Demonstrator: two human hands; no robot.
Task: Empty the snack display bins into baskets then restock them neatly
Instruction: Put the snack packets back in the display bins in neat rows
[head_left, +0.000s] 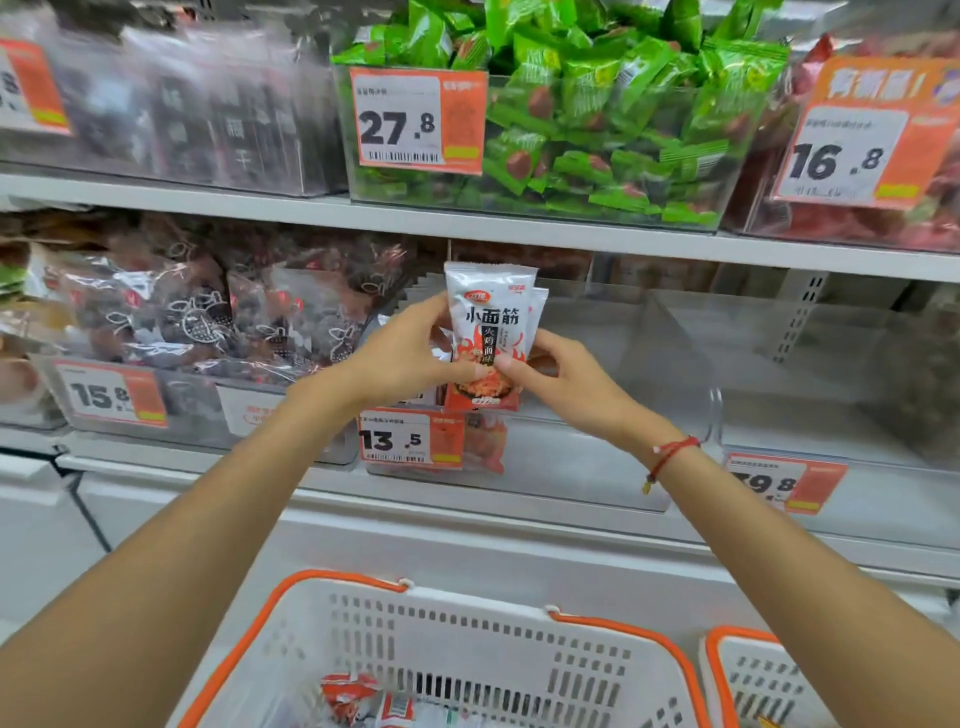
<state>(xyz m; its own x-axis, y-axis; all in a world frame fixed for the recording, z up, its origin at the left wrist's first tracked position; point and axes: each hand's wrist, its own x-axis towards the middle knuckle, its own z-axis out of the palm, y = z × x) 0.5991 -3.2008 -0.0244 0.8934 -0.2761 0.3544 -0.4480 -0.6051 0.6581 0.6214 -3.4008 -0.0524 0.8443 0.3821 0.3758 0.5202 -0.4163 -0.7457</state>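
Both hands up at the middle shelf, working the clear bin (545, 462) tagged 13.5 (410, 439). I read this as restocking: the bin looks nearly bare, only a few red-and-white packets visible low at its 9 o'clock side behind the tag, while more of the same packets (363, 693) lie in the white basket with orange rim (291, 603) at 6 o'clock below the shelf. A small stack of snack packets (488, 338) is held upright, label facing me, just above the bin's front wall; at least two packets, since a second edge shows behind the front one at 3 o'clock. Holding them squared and label-forward fits the "neatly" part, I judge they are being aligned before being set in. Left hand (410, 353) comes in from 8 o'clock, fingers curled round the stack's left edge, thumb pressed on the front face low down. Right hand (566, 379) comes in from 4 o'clock, thumb and forefinger pinching the lower right corner, remaining fingers curled behind; red cord bracelet (670, 457) on that wrist. Both forearms extended, wrists slightly raised. Second basket (727, 644) at 5 o'clock, contents mostly out of view. Green packets (597, 119) fill the bin at 12 o'clock, untouched
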